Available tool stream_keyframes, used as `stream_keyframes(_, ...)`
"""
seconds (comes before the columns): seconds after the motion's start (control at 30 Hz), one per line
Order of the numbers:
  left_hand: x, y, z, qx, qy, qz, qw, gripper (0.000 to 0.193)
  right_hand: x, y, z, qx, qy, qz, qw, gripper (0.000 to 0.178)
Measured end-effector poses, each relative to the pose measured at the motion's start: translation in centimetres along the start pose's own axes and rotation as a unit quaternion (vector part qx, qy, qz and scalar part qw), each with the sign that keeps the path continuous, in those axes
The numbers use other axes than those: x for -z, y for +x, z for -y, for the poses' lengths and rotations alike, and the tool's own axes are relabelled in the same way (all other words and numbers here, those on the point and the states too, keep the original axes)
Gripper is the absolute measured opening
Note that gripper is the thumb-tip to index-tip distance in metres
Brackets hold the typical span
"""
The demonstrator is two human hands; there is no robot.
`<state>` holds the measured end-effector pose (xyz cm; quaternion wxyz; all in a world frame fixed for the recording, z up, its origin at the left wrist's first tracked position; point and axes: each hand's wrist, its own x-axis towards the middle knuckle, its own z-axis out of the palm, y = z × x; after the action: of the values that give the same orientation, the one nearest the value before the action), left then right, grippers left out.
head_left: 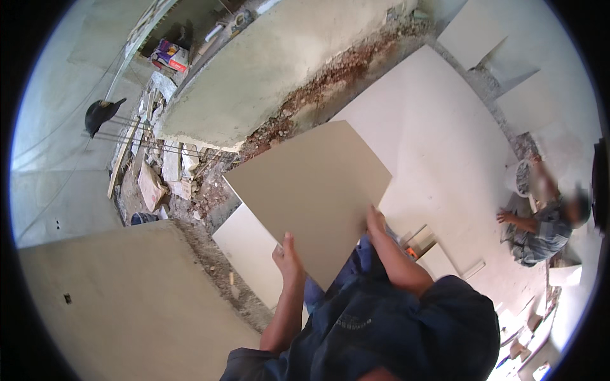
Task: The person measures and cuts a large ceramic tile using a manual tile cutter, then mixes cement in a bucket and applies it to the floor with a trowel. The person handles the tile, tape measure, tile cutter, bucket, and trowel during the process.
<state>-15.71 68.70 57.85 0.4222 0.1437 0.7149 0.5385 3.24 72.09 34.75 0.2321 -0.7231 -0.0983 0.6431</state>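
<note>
- Spanning the space before the person's dark shirt (356, 333) is a flat, four-sided beige panel (311, 184), held up over the pale floor (438, 120), one corner pointing back toward the body.
- The left hand (288, 259) is closed on the panel's near left edge, thumb lying up against it; I can't see the other fingers.
- The right hand (376, 223) grips the near right edge, partly blurred, its fingertips hard to make out.
- Under the panel's left side, a paler slab (251, 247) shows, bordering a strip of debris.
- Just beyond the right forearm, a small orange item (411, 253) sits among light cut pieces on the floor.
- Near the floor's right edge, a co-worker (540, 232) crouches, one hand out over the floor, beside a bucket (522, 178).
- Past the floor's far corner, a light sheet (471, 33) leans on the wall.
- Along the floor's far left edge runs reddish rubble (318, 95), below a broken plastered wall (267, 70).
- Farther left, a dark cap (101, 116) hangs by thin rods, with broken chunks (151, 185) heaped below.
</note>
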Motion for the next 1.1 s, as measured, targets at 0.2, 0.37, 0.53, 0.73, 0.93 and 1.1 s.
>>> stream_keyframes(0.2, -2.8, 15.8, -3.7, 0.032, -0.025, -0.048, 0.998, 0.03, -12.8, 3.7, 10.1, 0.056, -0.051, -0.128, 0.989, 0.074)
stream_keyframes(0.37, -5.3, 28.8, -5.8, 0.059, -0.056, -0.055, 0.995, 0.03, -23.0, 7.0, 15.5, -0.082, 0.12, 0.006, 0.989, 0.068)
stream_keyframes(0.53, -8.5, 40.1, -6.6, 0.058, -0.006, -0.02, 0.998, 0.034, -32.1, 14.1, 20.9, -0.04, 0.008, -0.129, 0.991, 0.063)
stream_keyframes(0.73, -13.5, 50.0, -6.5, 0.08, 0.024, -0.031, 0.996, 0.035, -36.4, 20.6, 26.6, -0.055, -0.055, -0.159, 0.984, 0.067)
stream_keyframes(0.93, -16.5, 53.7, -5.5, 0.078, 0.05, -0.03, 0.995, 0.04, -37.2, 25.3, 28.5, -0.06, -0.081, -0.128, 0.987, 0.065)
stream_keyframes(1.1, -17.6, 56.0, -4.6, 0.111, 0.102, -0.045, 0.988, 0.043, -37.4, 27.4, 29.0, -0.043, -0.06, -0.119, 0.99, 0.059)
